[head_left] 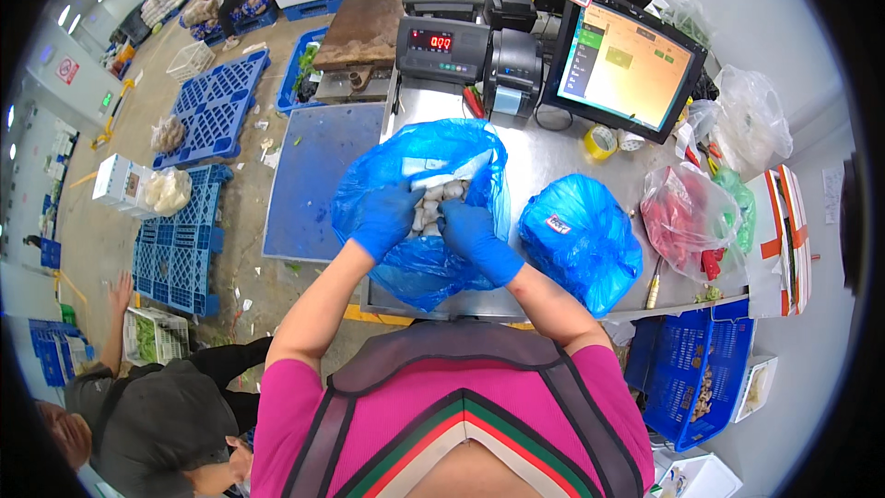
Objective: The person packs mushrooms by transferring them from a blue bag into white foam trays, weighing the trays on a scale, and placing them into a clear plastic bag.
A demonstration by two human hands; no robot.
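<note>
My left hand (385, 221) and my right hand (475, 242), both in blue gloves, are inside the mouth of an open blue plastic bag (387, 277) on the counter. Their fingers curl at either side of pale, rounded items (431, 194), which look like mushrooms; what the fingertips grip is hidden. A white sheet (447, 166) lies at the back of the opening. To the right sits a closed blue bag (579, 242) with a small label. Behind the bags stand a scale (441, 48), a printer (513, 74) and a screen (627, 65).
A blue board (323, 175) is left of the bag. Clear bags (691, 217), a tape roll (599, 141) and cartons (779, 240) crowd the right. Blue pallets (207, 106) lie on the floor. A co-worker (166, 415) bends at lower left. Blue crates (682, 378) stand below the counter's right end.
</note>
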